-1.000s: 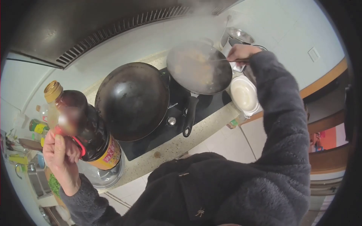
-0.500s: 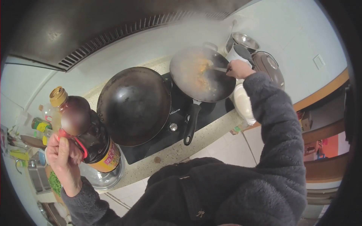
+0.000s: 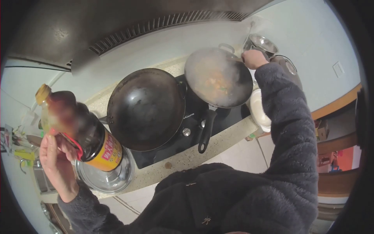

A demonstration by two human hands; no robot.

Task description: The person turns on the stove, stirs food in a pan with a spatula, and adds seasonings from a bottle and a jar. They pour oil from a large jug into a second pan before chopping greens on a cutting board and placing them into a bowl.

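Observation:
My left hand (image 3: 58, 162) is wrapped round the red handle of a large soy sauce bottle (image 3: 83, 128). Dark liquid fills much of it, its yellow cap is on, and it leans left above a glass lid (image 3: 126, 177). At the far right rim of a steaming wok (image 3: 245, 84), my right hand (image 3: 255, 59) is closed on the handle of a spatula (image 3: 236, 60), mostly hidden by steam and fingers. Orange-brown food (image 3: 218, 82) lies blurred in the wok. Between my hands sits a second, dark wok (image 3: 146, 111) with nothing visible in it.
Both woks rest on a black cooktop (image 3: 156, 156) with a knob (image 3: 186, 132). A range hood (image 3: 128, 23) overhangs the back. Right of the steaming wok stand a white dish (image 3: 259, 107), a metal bowl (image 3: 265, 43) and a rice cooker (image 3: 290, 70). A sink (image 3: 43, 179) is at far left.
The soy sauce bottle has tipped further left in my left hand. My right hand has moved with the spatula toward the back right of the wok. The whole view has shifted slightly.

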